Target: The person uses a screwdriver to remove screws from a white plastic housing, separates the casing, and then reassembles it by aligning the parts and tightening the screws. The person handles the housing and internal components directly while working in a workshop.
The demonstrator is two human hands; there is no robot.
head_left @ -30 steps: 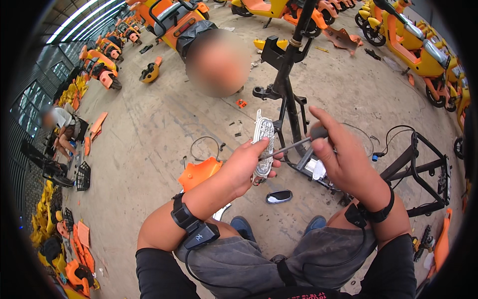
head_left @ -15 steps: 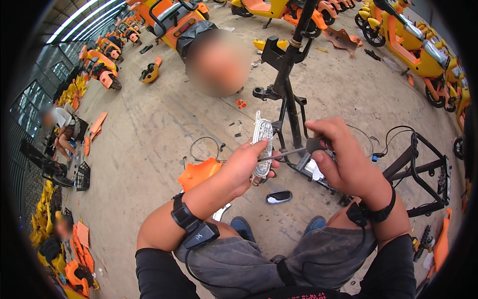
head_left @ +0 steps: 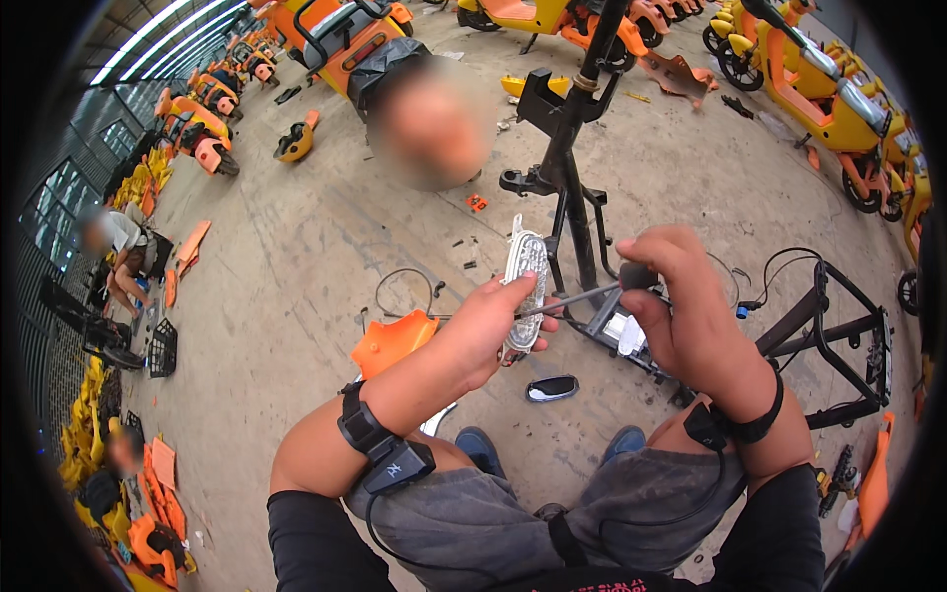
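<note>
My left hand (head_left: pixel 485 324) is closed around an oval lamp (head_left: pixel 528 259) with a clear ribbed lens and a white housing, thumb on its face. My right hand (head_left: pixel 681 316) pinches the dark handle of a screwdriver (head_left: pixel 586 298) between thumb and fingers. The metal shaft slants down leftward to the lamp, and its tip is hidden by the lamp and my left hand. Beneath the lamp, a black-rimmed oval mirror (head_left: pixel 551 389) lies on the floor. A curved orange plastic piece (head_left: pixel 395 341) rests beside my left forearm.
Just ahead stands a black scooter frame (head_left: pixel 572 192), with another black tubular frame (head_left: pixel 873 360) at the right. Loose cables and small parts lie on the concrete. Yellow and orange scooters (head_left: pixel 809 94) line the back. Another person (head_left: pixel 126 247) crouches at far left near a black crate (head_left: pixel 163 347).
The screwdriver handle has shifted slightly right and up, and my right fingers have changed position around it. My left hand has moved the lamp a little to the right.
</note>
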